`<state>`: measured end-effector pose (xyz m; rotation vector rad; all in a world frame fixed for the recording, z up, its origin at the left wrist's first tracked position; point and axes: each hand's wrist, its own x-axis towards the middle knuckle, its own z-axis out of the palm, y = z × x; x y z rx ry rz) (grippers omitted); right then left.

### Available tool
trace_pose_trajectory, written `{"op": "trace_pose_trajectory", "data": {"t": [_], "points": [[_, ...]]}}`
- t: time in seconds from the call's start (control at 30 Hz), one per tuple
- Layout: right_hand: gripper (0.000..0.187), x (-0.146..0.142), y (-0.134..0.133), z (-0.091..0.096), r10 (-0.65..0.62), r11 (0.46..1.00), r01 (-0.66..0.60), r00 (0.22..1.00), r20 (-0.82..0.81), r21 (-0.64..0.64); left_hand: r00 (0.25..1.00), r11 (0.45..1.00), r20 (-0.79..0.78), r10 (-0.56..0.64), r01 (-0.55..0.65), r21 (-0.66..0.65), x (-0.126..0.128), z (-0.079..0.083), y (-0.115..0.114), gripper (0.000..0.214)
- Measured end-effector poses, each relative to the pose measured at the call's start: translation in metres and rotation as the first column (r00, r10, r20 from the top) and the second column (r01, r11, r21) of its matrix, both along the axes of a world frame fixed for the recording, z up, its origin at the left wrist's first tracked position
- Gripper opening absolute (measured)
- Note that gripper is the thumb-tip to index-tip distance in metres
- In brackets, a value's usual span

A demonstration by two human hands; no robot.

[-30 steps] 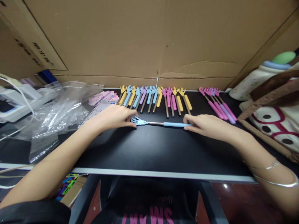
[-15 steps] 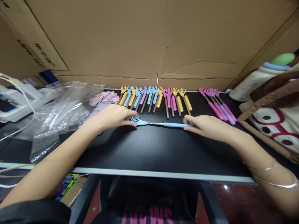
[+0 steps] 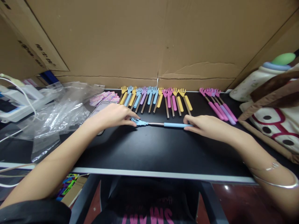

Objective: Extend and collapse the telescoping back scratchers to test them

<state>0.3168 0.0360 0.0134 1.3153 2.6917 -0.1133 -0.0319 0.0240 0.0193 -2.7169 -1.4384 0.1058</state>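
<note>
A blue back scratcher with a claw head and a thin metal rod lies crosswise on the black table. My left hand pinches its claw head at the left end. My right hand grips its blue handle at the right end. Behind it, a row of several scratchers in yellow, blue, purple and pink lies side by side. A smaller group of pink and purple scratchers lies further right.
Cardboard walls close off the back. Crumpled clear plastic bags and a phone lie to the left, with pink packets behind. A patterned bag stands at the right. The table's front edge is near.
Almost nothing differs; my left hand has crept slightly to the right along the claw head, and both hands still hold the blue scratcher.
</note>
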Motion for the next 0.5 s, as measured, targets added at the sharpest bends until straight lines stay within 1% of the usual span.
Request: {"op": "trace_pose_trajectory", "data": {"t": [0.13,0.27,0.4,0.5], "points": [[0.027,0.001,-0.001,0.001,0.026,1.0,-0.026,1.0,-0.008,-0.004,0.996,0.996,0.032,-0.079,0.078,0.045,-0.001,0.0,-0.001,0.041],[0.026,0.0,-0.001,0.002,0.03,1.0,-0.03,0.999,-0.015,-0.007,0.992,0.99,0.036,-0.12,0.117,0.079,0.001,-0.001,-0.004,0.039],[0.027,-0.001,-0.001,0.002,0.027,1.0,-0.027,1.0,0.011,-0.003,0.987,0.986,0.059,-0.149,0.144,0.082,0.01,-0.007,-0.006,0.04],[0.026,-0.001,-0.001,0.002,0.023,1.0,-0.024,0.999,0.037,0.012,0.985,0.984,0.089,-0.15,0.141,0.107,0.019,-0.014,-0.009,0.032]]}}
